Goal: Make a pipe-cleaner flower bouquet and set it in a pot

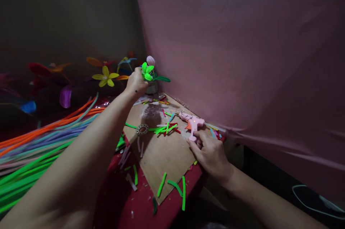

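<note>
My left hand reaches to the back of the table, its fingers closed at a bright green pipe-cleaner flower. A pale pink bud and a dark green leaf stick out just behind it, above a partly hidden jar. At the right edge of the board, my right hand pinches the bottom of the handle of a pink hot glue gun. The gun's nozzle points left, towards cut green pipe-cleaner pieces and a round ring with holes.
A brown board lies on a red-covered table, with scraps scattered over both. Bundles of coloured pipe cleaners fill the left side. Behind them stand finished flowers, one yellow. A pink sheet hangs along the right.
</note>
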Available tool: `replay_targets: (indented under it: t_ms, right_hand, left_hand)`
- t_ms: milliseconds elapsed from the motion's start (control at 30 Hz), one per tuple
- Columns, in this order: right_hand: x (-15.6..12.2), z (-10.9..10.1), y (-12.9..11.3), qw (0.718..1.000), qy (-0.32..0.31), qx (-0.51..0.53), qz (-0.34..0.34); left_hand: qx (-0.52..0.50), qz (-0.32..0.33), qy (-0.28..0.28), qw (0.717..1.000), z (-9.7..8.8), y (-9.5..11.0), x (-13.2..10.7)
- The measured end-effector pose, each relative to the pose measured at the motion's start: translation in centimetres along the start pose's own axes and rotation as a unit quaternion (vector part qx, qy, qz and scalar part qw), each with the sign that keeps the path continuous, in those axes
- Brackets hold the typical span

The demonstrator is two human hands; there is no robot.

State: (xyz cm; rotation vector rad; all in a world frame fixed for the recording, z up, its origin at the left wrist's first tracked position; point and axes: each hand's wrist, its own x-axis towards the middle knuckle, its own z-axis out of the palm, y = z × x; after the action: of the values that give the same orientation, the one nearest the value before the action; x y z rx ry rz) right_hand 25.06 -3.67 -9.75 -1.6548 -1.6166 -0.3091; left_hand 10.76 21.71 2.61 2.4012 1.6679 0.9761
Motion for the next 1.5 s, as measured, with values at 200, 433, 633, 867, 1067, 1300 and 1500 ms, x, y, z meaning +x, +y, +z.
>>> replay_targets:
  t_ms: [200, 433, 633, 867, 1067, 1300, 1500]
  right_hand:
    - [2.5, 1.1, -0.5, 0.987, -0.075, 0.059, 0.132]
    - [3.3, -0.5, 0.1, 0.989, -0.100, 0.010, 0.104]
    - [8.3, -1.4, -0.5, 0.993, -0.030, -0.107, -0.041]
    - [15.3, -1.4, -1.6, 0.993, 0.021, -0.058, -0.096]
    - [16.5, 2.7, -0.8, 0.886, -0.336, -0.137, -0.290]
    - [15.8, 6.5, -0.1, 0.849, -0.289, -0.172, -0.408]
    - [16.5, 5.6, -1.3, 0.904, -0.271, -0.033, -0.329]
  left_hand:
    - [-0.006, 0.000, -0.005, 1.000, -0.1, 0.2, -0.2]
    - [-0.007, -0.001, -0.003, 1.000, 0.2, 0.1, -0.1]
    - [-0.013, 0.011, -0.012, 1.000, 0.2, 0.4, -0.2]
    - [-0.030, 0.023, -0.008, 0.999, 0.3, 0.4, -0.2]
    - [-0.034, 0.009, -0.007, 0.999, 0.6, 0.2, 0.1]
    - [-0.040, 0.021, -0.015, 0.999, 0.8, 0.6, 0.1]
    - [-0.068, 0.007, -0.026, 0.997, 0.7, 0.7, 0.1]
